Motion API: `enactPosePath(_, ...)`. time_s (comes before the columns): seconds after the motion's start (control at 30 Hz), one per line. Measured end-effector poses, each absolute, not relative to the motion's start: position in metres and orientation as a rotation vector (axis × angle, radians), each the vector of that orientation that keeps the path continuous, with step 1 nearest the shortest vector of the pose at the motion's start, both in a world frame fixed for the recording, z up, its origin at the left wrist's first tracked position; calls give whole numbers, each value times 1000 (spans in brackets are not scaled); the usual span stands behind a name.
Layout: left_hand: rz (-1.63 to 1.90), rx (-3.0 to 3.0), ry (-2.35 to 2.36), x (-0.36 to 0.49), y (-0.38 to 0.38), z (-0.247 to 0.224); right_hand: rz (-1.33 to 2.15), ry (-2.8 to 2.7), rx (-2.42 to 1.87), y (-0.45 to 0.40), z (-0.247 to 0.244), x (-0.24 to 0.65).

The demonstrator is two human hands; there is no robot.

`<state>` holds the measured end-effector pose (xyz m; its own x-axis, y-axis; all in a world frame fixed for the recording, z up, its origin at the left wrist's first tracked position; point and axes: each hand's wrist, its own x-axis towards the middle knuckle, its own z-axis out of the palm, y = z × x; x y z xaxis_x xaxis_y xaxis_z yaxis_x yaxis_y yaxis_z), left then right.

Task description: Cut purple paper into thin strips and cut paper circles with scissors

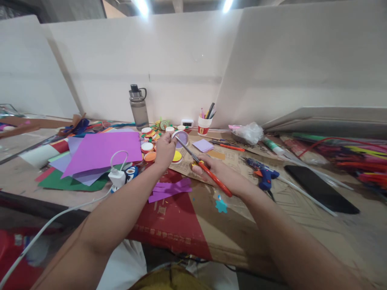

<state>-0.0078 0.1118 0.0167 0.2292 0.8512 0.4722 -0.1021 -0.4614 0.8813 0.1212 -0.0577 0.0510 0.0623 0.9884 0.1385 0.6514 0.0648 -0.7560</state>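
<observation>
My left hand is closed, its fingertips pinching the near left edge of a round lid with a pale rim and a lilac face. In my right hand is a long, slim metal tool with a red handle; its exact kind is unclear. The tool's tip reaches the lid beside my left fingertips. Something small and yellow shows by my right fingers, too hidden to name. Just below the lid lies a yellow disc with a white rim. Purple paper strips lie nearer me.
Coloured paper sheets, a white plug adapter and a bottle are at left. A paper cup of pens stands behind. A blue glue gun, a black phone and a teal cutout lie at right.
</observation>
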Motion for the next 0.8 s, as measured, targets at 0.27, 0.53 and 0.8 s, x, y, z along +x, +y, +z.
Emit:
enactPosePath(0.27, 1337, 1184, 594, -1, 119, 18, 19, -1713, -2009, -54, 52, 137)
enactPosePath(0.53, 1337, 1179, 596, 0, 116, 21, -353, -1806, -2305, -57, 53, 139)
enactPosePath(0.8, 1321, 1315, 656, -2, 118, 20, -406, -1886, -2340, -57, 54, 140)
